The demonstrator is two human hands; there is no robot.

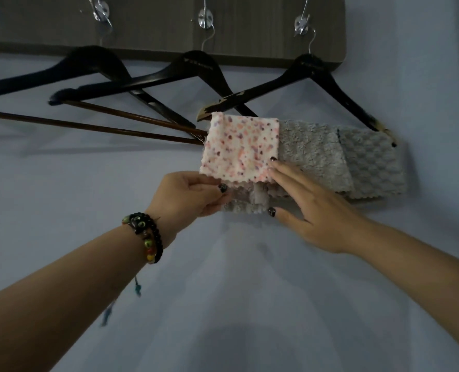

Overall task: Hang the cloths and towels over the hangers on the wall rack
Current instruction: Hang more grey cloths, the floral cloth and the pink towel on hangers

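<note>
Spotted cloth (240,150) being straightened on the right hanger (307,76).
Left hand (193,193) pinched its lower edge; right hand (314,210) lay flat, fingers apart. Next probably another cloth.

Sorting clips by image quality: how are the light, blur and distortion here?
Head view: dim, bluish light; soft shadows on the wall; the dark wooden wall rack bows from the wide lens; the right hand is slightly motion-blurred; the white speckled cloth stays sharp.

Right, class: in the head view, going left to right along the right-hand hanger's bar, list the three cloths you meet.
Spotted cloth → fluffy grey cloth → bumpy grey cloth.
</note>
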